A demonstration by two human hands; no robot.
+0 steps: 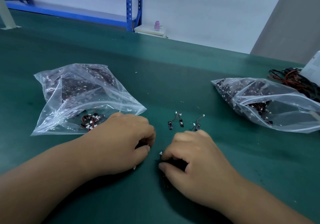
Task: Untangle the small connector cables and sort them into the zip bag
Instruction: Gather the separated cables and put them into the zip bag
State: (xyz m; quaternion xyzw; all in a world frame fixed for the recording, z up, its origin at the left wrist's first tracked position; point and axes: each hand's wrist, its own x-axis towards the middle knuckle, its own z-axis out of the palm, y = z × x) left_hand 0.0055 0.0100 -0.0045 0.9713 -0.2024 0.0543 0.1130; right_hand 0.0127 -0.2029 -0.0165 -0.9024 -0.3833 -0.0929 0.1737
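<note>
Cables point(175, 120) are lying separate just beyond the right hand point(195, 156); it and the left hand point(121, 142) are each pinching tangled ones, probably to pull apart, the bag point(83, 94) lying open beside the left for filling.

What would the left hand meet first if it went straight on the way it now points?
Probably the two loose connector cables on the green mat, just beyond the knuckles of the left hand. The right hand sits nearer the person and likely beside that line, though one view leaves this uncertain.
</note>
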